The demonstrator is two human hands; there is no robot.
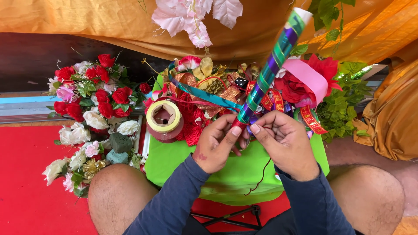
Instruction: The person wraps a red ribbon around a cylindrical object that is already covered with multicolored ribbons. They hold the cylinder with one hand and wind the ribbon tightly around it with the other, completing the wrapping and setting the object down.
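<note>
A long stick wrapped in green, blue and purple ribbon (270,65) is held at its near end by both hands, slanting up and away to the far right. The left hand (216,146) is closed around the red-wrapped base, thumb pressed on it. The right hand (285,143) is pinched against the same end, its grip closed on the stick just beside the left thumb. Below the hands a green worktop (244,172) is seen, with a thin dark wire (260,178) hanging over it. A roll of tape (163,117) is set to the left, near a heap of artificial roses (93,109). Loose ribbons (209,93) are piled at the far side.
</note>
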